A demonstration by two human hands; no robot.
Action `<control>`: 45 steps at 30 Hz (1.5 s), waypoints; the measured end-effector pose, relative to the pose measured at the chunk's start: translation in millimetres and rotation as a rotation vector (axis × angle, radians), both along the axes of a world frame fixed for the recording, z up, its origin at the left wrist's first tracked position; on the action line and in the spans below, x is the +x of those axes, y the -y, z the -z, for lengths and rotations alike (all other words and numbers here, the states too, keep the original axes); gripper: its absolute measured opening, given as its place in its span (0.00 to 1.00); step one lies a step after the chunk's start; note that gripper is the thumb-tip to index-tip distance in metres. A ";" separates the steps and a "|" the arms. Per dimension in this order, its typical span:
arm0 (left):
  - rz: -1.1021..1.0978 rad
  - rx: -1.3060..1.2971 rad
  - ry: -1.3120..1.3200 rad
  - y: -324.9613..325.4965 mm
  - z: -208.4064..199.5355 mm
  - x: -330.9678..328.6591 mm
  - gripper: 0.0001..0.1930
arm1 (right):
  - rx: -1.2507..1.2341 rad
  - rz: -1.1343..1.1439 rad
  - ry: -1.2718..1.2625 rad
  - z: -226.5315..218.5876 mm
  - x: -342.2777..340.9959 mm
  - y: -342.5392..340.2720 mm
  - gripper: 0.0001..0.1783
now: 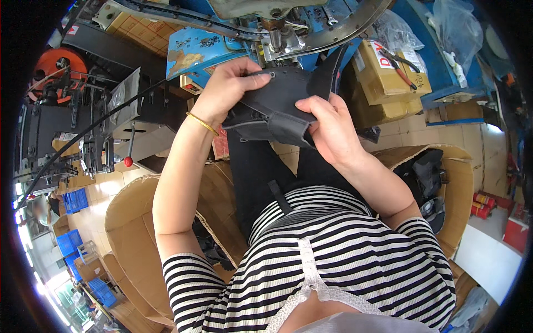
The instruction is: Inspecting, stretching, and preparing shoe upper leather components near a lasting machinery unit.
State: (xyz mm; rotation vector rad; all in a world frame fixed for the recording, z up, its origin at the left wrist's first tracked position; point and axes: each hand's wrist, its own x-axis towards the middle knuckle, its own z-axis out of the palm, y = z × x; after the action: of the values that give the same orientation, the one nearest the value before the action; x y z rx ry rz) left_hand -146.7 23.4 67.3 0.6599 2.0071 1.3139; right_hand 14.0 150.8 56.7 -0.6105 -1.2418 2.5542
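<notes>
I observe both hands holding a black shoe upper (277, 108) at upper centre of the frame, directly beneath the blue eyelet machine (272, 33). My left hand (227, 89) pinches its eyelet edge, fingers closed on it. My right hand (330, 130) grips its lower right side, fingers closed. Cardboard boxes (388, 77) stand at upper right.

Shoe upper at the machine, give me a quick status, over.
Left hand and right hand both grip the black shoe upper. Upper held under the machine head. Nothing between hands and machine.
</notes>
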 end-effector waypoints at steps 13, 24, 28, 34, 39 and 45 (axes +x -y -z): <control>-0.166 0.048 0.253 -12.6 9.9 -31.9 0.09 | -0.145 -0.032 0.012 -9.1 -31.0 -4.0 0.12; -0.182 -0.034 0.216 -14.8 2.7 -33.2 0.12 | -0.178 -0.085 -0.008 -1.0 -34.0 -8.3 0.08; -0.152 0.043 0.261 -10.2 10.9 -34.4 0.11 | -0.160 -0.124 -0.004 4.0 -34.4 -7.1 0.08; 0.194 -0.155 -0.365 -3.2 -4.8 -1.8 0.10 | -0.063 -0.174 -0.004 -6.2 -5.6 7.7 0.13; -0.041 0.142 0.163 -2.5 3.1 -8.9 0.04 | -0.021 -0.150 -0.053 -14.1 -14.5 15.7 0.14; -0.061 0.090 0.219 -14.1 6.4 -43.2 0.05 | -0.108 -0.059 -0.071 -10.5 -43.5 25.6 0.13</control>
State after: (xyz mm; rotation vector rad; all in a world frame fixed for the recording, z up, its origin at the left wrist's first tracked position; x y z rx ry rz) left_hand -189.9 37.5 60.9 0.4757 1.8131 1.4533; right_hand -29.6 125.1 67.2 -0.5071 -1.1218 2.6810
